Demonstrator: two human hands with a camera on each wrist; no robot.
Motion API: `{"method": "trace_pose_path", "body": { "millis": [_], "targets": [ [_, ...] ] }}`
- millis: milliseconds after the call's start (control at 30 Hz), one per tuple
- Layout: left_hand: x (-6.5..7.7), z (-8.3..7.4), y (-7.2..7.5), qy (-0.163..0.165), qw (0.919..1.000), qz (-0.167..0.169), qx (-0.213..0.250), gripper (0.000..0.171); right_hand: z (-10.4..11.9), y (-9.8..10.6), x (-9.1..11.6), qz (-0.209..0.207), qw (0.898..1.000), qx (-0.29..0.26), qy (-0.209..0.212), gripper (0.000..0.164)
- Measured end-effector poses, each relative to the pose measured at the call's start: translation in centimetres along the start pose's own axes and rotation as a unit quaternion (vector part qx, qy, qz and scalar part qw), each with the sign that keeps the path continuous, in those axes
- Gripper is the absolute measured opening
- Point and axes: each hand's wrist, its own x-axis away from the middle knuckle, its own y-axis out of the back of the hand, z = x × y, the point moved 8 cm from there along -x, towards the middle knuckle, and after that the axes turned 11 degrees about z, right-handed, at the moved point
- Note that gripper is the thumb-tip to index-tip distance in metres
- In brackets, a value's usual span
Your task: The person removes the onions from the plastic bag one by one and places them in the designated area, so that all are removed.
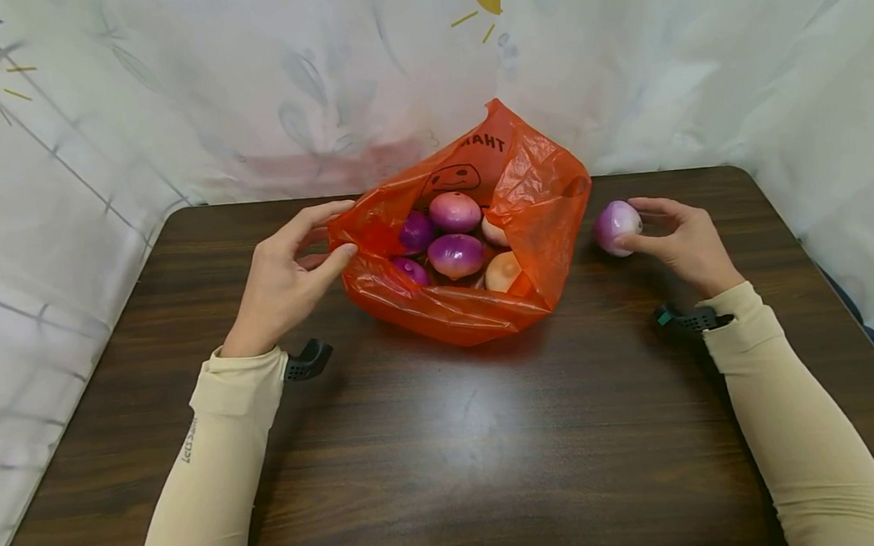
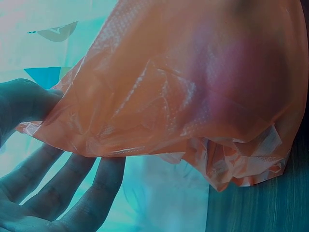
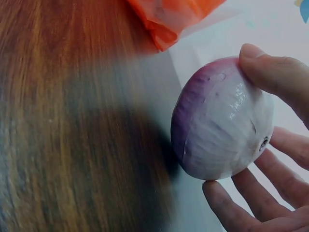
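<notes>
An orange plastic bag stands with its mouth spread wide on the table. Inside it lie several onions, among them a purple onion and a pale yellowish onion. My left hand pinches the bag's left rim between thumb and fingers; the left wrist view shows the thin plastic stretched from that grip. To the right of the bag, my right hand grips a purple-and-white onion by its side. In the right wrist view this onion sits between thumb and fingertips.
The dark wooden table extends toward me and to both sides of the bag. A white patterned curtain hangs behind the table's back edge and along both sides. Dark wrist straps sit at both cuffs.
</notes>
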Motion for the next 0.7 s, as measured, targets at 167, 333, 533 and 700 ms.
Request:
{"method": "trace_pose_path", "body": {
  "millis": [167,333,533,700],
  "targets": [
    [0.0,0.0,0.0,-0.002,1.0000,0.002,-0.003,0.048,0.2,-0.2,-0.2,0.001,1.000,0.012,0.003,0.065],
    [0.1,0.0,0.0,-0.004,1.0000,0.002,-0.007,0.048,0.6,-0.6,-0.3,0.003,1.000,0.011,0.011,0.070],
    [0.1,0.0,0.0,-0.005,1.0000,0.002,-0.005,0.048,0.9,-1.1,-0.6,0.008,1.000,0.008,0.013,0.071],
    [0.1,0.0,0.0,-0.007,1.0000,0.001,-0.003,0.048,0.8,-1.5,-0.9,0.013,1.000,0.018,0.011,0.071]
  ]
}}
